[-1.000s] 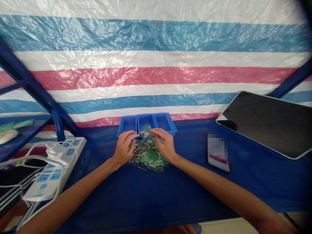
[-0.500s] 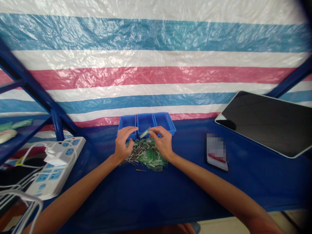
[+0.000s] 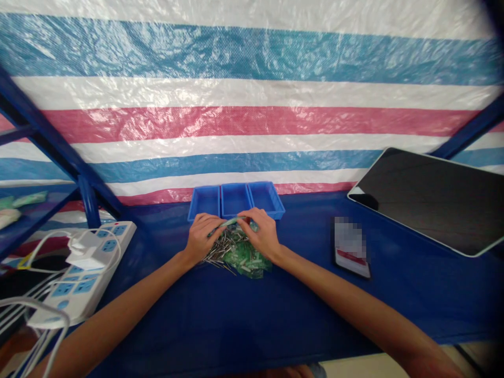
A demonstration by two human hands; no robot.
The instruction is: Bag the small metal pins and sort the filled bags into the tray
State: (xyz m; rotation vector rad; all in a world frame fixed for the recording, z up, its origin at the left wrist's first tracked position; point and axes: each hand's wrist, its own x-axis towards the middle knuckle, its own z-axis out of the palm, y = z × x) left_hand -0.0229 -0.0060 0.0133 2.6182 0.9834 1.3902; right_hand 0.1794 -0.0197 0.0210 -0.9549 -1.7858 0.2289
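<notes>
Between my hands is a small greenish plastic packet (image 3: 231, 222), pinched from both sides. My left hand (image 3: 201, 235) grips its left end with thumb and fingers. At the other end, my right hand (image 3: 260, 233) closes on it in the same way. Under them on the blue table lies a heap of thin metal pins (image 3: 221, 251), which look like small drill bits, though their exact kind is too small to tell. Green plastic bags (image 3: 249, 260) with pale pieces among them rest against the heap's right side. What the held packet contains is hidden.
Three joined blue trays (image 3: 236, 199) stand just beyond my hands. To the left, a white power strip (image 3: 88, 278) carries plugs and cables. A phone (image 3: 351, 252) lies at the right, and a large dark-screened tablet (image 3: 433, 199) sits behind it.
My left hand has moved in and closed on the packet, which only my right hand held before. Both hands are slightly lower and closer together.
</notes>
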